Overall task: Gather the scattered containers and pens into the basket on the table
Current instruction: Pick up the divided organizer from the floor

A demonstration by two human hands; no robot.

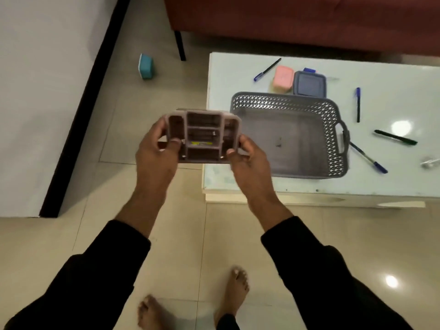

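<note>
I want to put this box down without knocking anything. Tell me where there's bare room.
The basket floor is bare apart from a small dark speck. The table is free along its near edge, below the basket, and at the far right corner. It's crowded behind the basket, around the pink container and blue container, and right of the handle, among the pens.

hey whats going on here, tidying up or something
A person is holding a grey-brown compartmented plastic container with the left hand and the right hand, just left of the empty grey perforated basket on the white table. A pink box, a dark blue box and several pens lie outside the basket, and a teal container sits on the floor.
</note>
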